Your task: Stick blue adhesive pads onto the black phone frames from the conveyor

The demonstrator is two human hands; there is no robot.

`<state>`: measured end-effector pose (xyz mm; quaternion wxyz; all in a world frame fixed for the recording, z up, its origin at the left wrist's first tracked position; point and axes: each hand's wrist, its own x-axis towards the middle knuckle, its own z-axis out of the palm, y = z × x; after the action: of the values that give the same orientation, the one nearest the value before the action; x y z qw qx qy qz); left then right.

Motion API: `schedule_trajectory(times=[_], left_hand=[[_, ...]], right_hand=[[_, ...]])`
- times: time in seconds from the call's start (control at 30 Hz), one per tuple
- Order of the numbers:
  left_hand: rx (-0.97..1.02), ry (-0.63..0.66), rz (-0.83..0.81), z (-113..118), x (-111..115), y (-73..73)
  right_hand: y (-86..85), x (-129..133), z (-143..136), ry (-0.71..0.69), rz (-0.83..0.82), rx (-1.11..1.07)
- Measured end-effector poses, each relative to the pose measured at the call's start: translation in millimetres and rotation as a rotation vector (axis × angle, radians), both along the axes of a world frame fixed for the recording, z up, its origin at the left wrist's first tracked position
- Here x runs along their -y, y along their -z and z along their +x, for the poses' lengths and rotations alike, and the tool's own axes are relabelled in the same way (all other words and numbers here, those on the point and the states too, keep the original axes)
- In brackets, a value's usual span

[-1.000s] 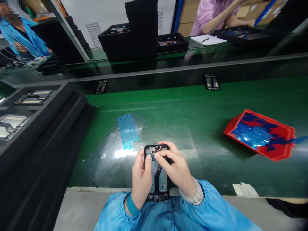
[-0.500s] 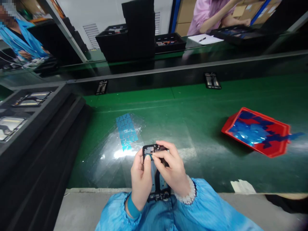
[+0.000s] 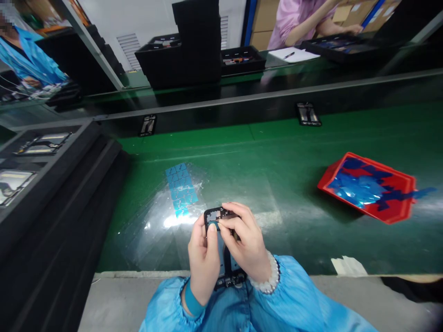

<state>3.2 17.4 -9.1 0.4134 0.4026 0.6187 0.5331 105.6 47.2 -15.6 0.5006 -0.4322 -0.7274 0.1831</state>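
Between my hands, at the table's front edge, is a black phone frame (image 3: 228, 280) with a dark strip down its middle. My left hand (image 3: 203, 258) is closed around its left side, thumb pressed near the upper end. The thumb and index finger of my right hand (image 3: 247, 240) pinch at something small by that upper end; the fingers hide what it is. My right hand also rests along the frame's right side. Just beyond lies a sheet of blue stickers (image 3: 181, 188) on clear film.
A red bin (image 3: 394, 216) with blue film scraps stands at right. Black foam trays (image 3: 104, 166) holding phone frames are stacked at left. Two more phone frames (image 3: 308, 114) lie along the far ledge. Co-workers sit beyond, one in a pink sleeve (image 3: 287, 20).
The whole view has shifted slightly. The phone frame at the far right of the ledge has slid a little rightward. My hands keep nearly the same hold.
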Motion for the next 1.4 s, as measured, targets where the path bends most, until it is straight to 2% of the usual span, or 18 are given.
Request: schedule_trajectory(times=[0.5,0.67,0.77,0.93,1.0,1.13,1.27,1.4], left_hand=[[0.049,-0.022,0.053,5.1,3.2,0.0],[0.017,-0.014,0.067,6.0,6.3,-0.3],[-0.015,-0.026,0.083,4.8,9.9,-0.2],[-0.161,0.016,0.099,-1.5,12.9,-1.5],[-0.194,0.068,0.106,-5.1,11.5,-2.3],[-0.197,0.114,0.066,-10.7,6.3,-4.8],[-0.195,0.146,0.059,-12.6,1.5,-7.9],[-0.316,0.157,0.059,-14.5,-3.5,-11.1]], right_hand=[[0.6,11.8,-6.7,0.135,-0.077,-0.001],[-2.9,14.9,-7.1,0.114,-0.15,-0.099],[-7.9,9.7,-2.4,0.145,-0.197,-0.248],[-14.3,-1.7,-0.1,-0.048,-0.494,-0.38],[-13.9,-3.6,-2.4,-0.043,-0.571,-0.421],[-11.2,-3.2,-4.3,0.006,-0.571,-0.452],[-12.5,-2.6,0.7,-0.054,-0.631,-0.466],[-14.4,-3.1,4.7,-0.042,-0.639,-0.376]])
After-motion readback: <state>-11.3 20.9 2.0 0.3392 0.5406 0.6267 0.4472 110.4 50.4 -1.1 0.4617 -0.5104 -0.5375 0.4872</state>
